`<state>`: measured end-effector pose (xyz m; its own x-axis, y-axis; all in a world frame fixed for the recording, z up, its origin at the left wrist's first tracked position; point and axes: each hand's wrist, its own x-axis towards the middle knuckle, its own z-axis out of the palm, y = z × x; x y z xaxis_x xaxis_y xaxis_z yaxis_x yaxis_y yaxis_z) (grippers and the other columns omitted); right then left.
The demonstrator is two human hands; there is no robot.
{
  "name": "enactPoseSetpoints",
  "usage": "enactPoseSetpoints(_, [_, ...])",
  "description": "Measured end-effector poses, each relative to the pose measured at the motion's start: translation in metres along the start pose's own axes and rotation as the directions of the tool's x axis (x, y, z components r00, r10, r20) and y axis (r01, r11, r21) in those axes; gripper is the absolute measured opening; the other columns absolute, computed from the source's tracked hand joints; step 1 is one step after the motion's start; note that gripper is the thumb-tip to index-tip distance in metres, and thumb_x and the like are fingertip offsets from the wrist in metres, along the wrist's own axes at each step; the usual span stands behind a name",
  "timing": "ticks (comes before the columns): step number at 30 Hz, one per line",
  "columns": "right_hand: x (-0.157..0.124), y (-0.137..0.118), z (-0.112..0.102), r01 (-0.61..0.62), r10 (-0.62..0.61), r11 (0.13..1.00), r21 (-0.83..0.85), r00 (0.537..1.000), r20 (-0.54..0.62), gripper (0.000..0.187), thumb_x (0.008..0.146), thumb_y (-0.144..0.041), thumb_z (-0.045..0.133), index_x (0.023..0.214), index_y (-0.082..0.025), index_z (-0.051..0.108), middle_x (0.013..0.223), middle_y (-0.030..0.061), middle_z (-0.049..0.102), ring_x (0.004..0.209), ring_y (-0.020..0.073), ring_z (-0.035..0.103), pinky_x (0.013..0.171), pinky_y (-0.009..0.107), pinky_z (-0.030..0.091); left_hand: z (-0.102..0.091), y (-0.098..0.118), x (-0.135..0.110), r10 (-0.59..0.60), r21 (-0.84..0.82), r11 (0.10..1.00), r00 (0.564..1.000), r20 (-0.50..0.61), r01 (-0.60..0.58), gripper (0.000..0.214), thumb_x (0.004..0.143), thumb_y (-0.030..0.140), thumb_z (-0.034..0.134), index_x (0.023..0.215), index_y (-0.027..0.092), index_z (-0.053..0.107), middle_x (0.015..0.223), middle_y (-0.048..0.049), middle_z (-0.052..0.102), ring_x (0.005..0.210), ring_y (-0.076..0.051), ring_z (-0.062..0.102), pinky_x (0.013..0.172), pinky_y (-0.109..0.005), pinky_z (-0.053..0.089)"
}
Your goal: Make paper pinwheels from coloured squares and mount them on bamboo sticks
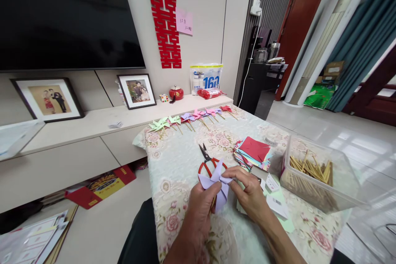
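Observation:
A lilac paper pinwheel (221, 200) is held over the front of the table. My left hand (199, 204) is closed on it, with the thumb pressed near its centre. My right hand (249, 192) pinches the blade on the right side between thumb and fingers. Part of a wooden stick shows below the pinwheel, mostly hidden by the left hand. Just behind lie scissors (206, 154) with red handles, partly covered by the pinwheel. Small white boxes (276, 206) and pale green paper (287, 222) lie right of my right hand, partly under the forearm.
Finished pinwheels (199, 114) in several colours line the table's far edge. A stack of coloured paper squares (255, 149) sits at the right, beside a clear plastic box (309, 187) of wooden sticks (312, 169). Beyond stands a white cabinet (102, 126) with framed photos (137, 90).

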<state>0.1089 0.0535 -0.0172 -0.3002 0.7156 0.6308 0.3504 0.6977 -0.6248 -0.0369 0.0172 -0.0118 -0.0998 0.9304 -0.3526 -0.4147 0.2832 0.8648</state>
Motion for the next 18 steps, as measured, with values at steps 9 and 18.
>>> enactPoseSetpoints(9, [0.000, -0.006, -0.005, -0.127, 0.134, 0.980, 0.152, 0.990, -0.037, 0.026, 0.092, -0.024, 0.063, 0.117, -0.026, 0.070, 0.123, 0.0093, 0.067, 0.117, 0.0255, 0.061, 0.100, 0.041, 0.047, -0.005, 0.009, 0.006, 0.185, 0.165, 0.972, 0.976, -0.111, -0.165, 0.029, 0.063, 0.035, 0.078, 0.083, 0.015, 0.071, 0.067, -0.0020, 0.068, 0.062, -0.018, 0.058, 0.060, -0.027, 0.040])
enactPoseSetpoints(18, [-0.001, -0.003, 0.002, -0.420, 0.470, 0.777, 0.469, 0.883, 0.013, 0.022, 0.080, -0.043, 0.077, 0.083, -0.022, 0.071, 0.091, 0.0032, 0.061, 0.090, 0.0214, 0.058, 0.077, 0.030, 0.046, -0.005, -0.006, 0.005, 0.827, 0.896, 0.112, 0.541, 0.156, -0.431, 0.017, 0.080, 0.016, 0.057, 0.066, 0.023, 0.050, 0.065, 0.0003, 0.057, 0.060, -0.019, 0.056, 0.059, -0.029, 0.036])
